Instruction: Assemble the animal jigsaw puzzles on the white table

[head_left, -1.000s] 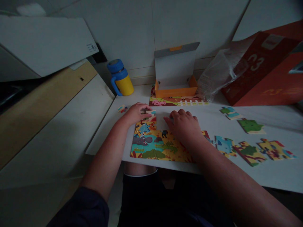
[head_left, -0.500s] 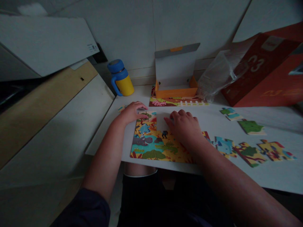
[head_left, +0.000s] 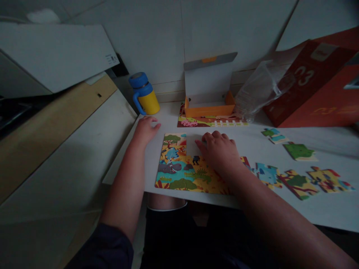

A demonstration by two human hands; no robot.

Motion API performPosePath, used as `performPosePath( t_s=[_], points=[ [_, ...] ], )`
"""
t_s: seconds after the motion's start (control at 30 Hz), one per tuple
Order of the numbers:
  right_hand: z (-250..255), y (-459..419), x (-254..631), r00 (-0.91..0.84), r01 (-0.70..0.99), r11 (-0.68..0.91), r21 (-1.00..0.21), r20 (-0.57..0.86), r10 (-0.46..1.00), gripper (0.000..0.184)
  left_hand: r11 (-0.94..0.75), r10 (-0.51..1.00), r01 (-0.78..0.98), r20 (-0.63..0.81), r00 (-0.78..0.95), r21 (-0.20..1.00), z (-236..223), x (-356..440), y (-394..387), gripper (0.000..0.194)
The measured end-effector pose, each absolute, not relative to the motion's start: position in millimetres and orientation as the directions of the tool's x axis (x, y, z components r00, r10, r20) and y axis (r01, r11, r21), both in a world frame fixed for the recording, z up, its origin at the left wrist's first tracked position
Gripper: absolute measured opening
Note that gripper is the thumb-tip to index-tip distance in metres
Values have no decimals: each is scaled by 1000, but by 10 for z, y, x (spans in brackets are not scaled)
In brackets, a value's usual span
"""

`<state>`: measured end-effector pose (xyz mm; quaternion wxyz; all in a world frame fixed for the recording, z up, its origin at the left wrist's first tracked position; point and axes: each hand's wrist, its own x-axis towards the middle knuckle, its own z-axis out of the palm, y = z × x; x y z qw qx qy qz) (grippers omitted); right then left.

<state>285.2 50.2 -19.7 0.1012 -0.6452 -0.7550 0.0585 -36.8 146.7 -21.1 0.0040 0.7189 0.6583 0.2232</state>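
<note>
left hand, thumb spread, near table edge, clear gap to puzzle; right hand, finger hold unclear

The right hand and forearm cover part of the puzzle, and whatever lies under its fingers or the left hand is hidden. The orange box hides part of the picture sheet. The right edge crops the red box; the label print is illegibly small.
</note>
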Motion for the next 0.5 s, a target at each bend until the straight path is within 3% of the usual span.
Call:
performPosePath(
  t_s=[0.1,0.17,0.37,0.5],
  points=[
    [-191,496,2850,-146,960,161,-228,78,986,48,170,963,955,165,-213,241,-198,-631,1477,40],
    [-194,495,2849,-146,961,160,-225,78,986,47,253,957,937,76,-278,242,-208,-773,1481,45],
    [-209,497,2846,-143,965,159,-211,89,986,47,338,931,858,-6,-364,386,-255,-950,1491,49],
    [-188,491,2845,-142,964,158,-216,88,986,47,241,951,781,21,-309,577,-238,-850,1480,49]
  ],
)
